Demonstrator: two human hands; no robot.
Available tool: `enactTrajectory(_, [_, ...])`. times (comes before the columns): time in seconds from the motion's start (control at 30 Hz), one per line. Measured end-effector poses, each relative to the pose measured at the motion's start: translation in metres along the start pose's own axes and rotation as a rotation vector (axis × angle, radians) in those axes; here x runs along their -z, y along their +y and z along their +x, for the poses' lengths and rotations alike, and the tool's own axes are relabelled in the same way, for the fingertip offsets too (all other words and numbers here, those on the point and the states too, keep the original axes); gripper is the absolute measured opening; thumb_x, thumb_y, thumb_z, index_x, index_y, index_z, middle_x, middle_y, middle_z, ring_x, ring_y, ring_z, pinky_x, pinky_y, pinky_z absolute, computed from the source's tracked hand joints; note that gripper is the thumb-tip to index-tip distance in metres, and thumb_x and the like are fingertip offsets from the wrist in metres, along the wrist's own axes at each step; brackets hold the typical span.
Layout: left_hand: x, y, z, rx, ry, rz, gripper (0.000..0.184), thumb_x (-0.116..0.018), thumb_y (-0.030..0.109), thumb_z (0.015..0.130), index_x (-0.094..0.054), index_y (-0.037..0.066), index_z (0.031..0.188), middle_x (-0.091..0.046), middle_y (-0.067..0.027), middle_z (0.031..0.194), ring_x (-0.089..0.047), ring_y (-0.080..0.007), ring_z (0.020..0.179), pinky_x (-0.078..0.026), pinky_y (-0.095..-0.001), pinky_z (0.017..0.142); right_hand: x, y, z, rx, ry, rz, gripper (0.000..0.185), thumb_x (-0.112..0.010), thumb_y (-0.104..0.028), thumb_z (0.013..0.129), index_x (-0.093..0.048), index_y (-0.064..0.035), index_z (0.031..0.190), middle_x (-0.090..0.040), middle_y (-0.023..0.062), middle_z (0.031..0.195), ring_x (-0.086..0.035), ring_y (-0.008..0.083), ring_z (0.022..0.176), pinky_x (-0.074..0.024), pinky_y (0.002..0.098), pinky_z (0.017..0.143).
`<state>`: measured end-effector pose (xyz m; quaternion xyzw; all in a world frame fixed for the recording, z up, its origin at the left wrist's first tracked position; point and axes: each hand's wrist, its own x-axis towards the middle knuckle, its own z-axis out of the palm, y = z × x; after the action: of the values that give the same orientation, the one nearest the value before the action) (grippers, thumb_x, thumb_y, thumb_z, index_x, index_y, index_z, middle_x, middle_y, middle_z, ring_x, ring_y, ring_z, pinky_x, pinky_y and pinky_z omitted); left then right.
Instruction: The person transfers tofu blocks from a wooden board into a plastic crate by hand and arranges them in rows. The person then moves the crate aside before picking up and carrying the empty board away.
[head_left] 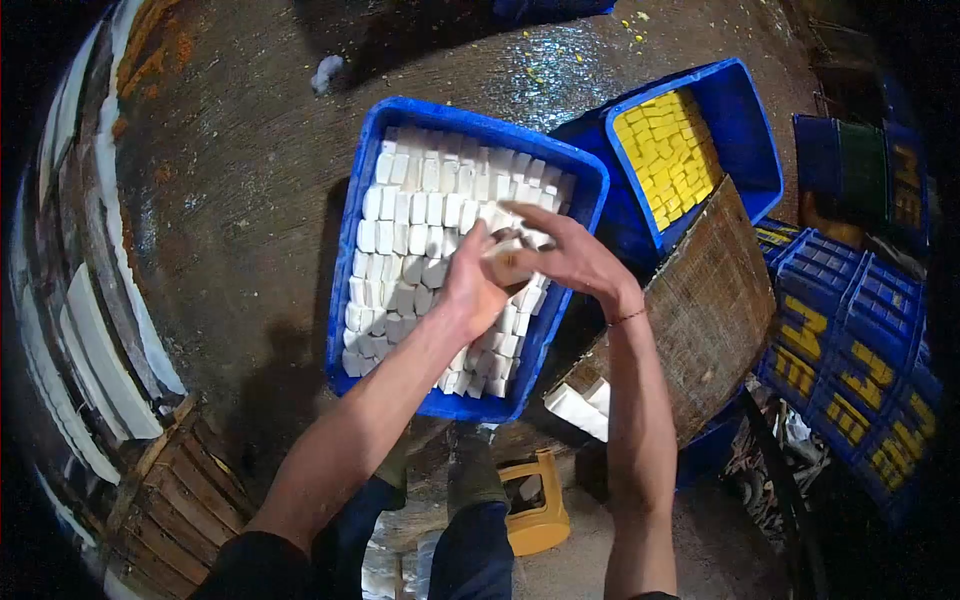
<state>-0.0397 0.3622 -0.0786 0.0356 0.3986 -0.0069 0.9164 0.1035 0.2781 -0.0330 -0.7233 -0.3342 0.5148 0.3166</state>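
Note:
Both my hands are above a blue crate filled with rows of white blocks. My left hand is over the right-hand part of the rows, its fingers pointing up and partly curled. My right hand comes in from the right, its fingers spread and bent toward my left hand. Between the two hands is a small pale, blurred object, close to the fingers of both. Motion blur hides which hand grips it.
Behind on the right, a blue crate holds yellow blocks. A brown board carries white pieces at its lower left. Stacked blue crates stand far right, a yellow stool by my legs, a wooden crate lower left.

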Motion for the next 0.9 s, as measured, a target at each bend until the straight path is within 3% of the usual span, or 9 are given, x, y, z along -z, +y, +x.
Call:
enactTrajectory(0.07, [-0.013,0.001,0.015,0.039,-0.093,-0.037,0.059,-0.034,0.055,0.099,-0.042,0.004,0.128,-0.056,-0.0118,0.120,-0.053,-0.0233,0.113,-0.041,-0.0466,0.098,0.013,-0.010,0.003,-0.022,-0.068,-0.148,0.052,-0.076,-0.024,0.073,-0.063,-0.0043,0.119,-0.069,0.0113,0.102,-0.065,0.0203,0.091,-0.0503,0.0336,0.083])
enactTrajectory(0.17, [-0.023,0.009,0.029,0.017,0.193,0.446,0.086,-0.036,0.069,0.093,-0.027,0.001,0.144,-0.053,-0.0123,0.130,-0.051,-0.0260,0.115,-0.036,-0.0488,0.102,0.035,0.013,0.013,-0.093,0.021,-0.183,0.036,-0.075,-0.020,0.070,-0.071,-0.0037,0.101,-0.070,0.0135,0.082,-0.068,0.0203,0.075,-0.0531,0.0337,0.069])
enactTrajectory(0.23, [-0.021,0.019,0.032,-0.143,0.441,0.813,0.078,-0.043,0.060,0.095,-0.031,0.002,0.145,-0.054,-0.0128,0.132,-0.051,-0.0266,0.119,-0.036,-0.0449,0.103,0.029,0.033,0.023,-0.141,0.124,-0.465,0.036,-0.075,-0.022,0.066,-0.073,-0.0043,0.097,-0.071,0.0184,0.087,-0.071,0.0312,0.079,-0.0556,0.0379,0.072])
enactTrajectory(0.37, [0.001,0.034,0.037,-0.315,0.319,1.094,0.049,-0.053,0.031,0.092,-0.051,0.002,0.131,-0.051,-0.0175,0.135,-0.048,-0.0306,0.126,-0.038,-0.0406,0.104,-0.024,0.126,0.046,-0.183,0.268,-0.434,0.035,-0.066,-0.025,0.076,-0.070,-0.0008,0.101,-0.067,0.0260,0.093,-0.066,0.0410,0.089,-0.0528,0.0461,0.082])
enactTrajectory(0.47, [0.005,0.027,0.045,-0.750,0.244,1.493,0.031,-0.053,0.004,0.080,-0.061,0.001,0.111,-0.059,-0.0167,0.115,-0.054,-0.0358,0.111,-0.041,-0.0408,0.099,-0.038,0.108,0.034,-0.282,0.382,-0.248,0.040,-0.060,-0.021,0.081,-0.062,0.0020,0.113,-0.065,0.0295,0.097,-0.064,0.0429,0.096,-0.0508,0.0467,0.084])
enactTrajectory(0.57, [0.007,0.009,0.067,-0.958,0.047,1.770,0.029,-0.053,0.004,0.080,-0.063,0.002,0.106,-0.059,-0.0158,0.111,-0.055,-0.0346,0.106,-0.042,-0.0426,0.096,-0.033,0.124,0.008,-0.210,0.591,0.215,0.043,-0.056,-0.018,0.084,-0.054,0.0020,0.122,-0.063,0.0297,0.107,-0.063,0.0427,0.100,-0.0493,0.0446,0.087])
enactTrajectory(0.7, [0.001,-0.015,0.081,-1.030,-0.117,2.077,0.028,-0.061,0.020,0.086,-0.063,0.002,0.107,-0.060,-0.0176,0.111,-0.054,-0.0355,0.108,-0.041,-0.0441,0.097,0.016,0.017,-0.099,-0.151,0.653,0.147,0.043,-0.060,-0.013,0.085,-0.053,-0.0005,0.125,-0.062,0.0256,0.112,-0.064,0.0380,0.099,-0.0497,0.0409,0.087])
enactTrajectory(0.77, [-0.003,-0.029,0.086,-0.941,-0.066,2.240,0.034,-0.066,0.032,0.085,-0.065,0.005,0.107,-0.061,-0.0157,0.108,-0.053,-0.0333,0.108,-0.038,-0.0451,0.097,0.034,0.033,-0.162,-0.175,0.662,-0.078,0.044,-0.062,-0.015,0.084,-0.054,-0.0008,0.125,-0.063,0.0232,0.112,-0.063,0.0381,0.100,-0.0498,0.0401,0.088])
enactTrajectory(0.9, [0.002,-0.048,0.094,-0.926,0.066,2.401,0.035,-0.071,0.031,0.079,-0.066,0.008,0.106,-0.061,-0.0122,0.108,-0.053,-0.0300,0.107,-0.038,-0.0432,0.095,0.032,0.111,-0.269,-0.375,0.536,-0.329,0.043,-0.063,-0.013,0.085,-0.054,0.0014,0.125,-0.061,0.0229,0.119,-0.060,0.0400,0.107,-0.0475,0.0421,0.092])
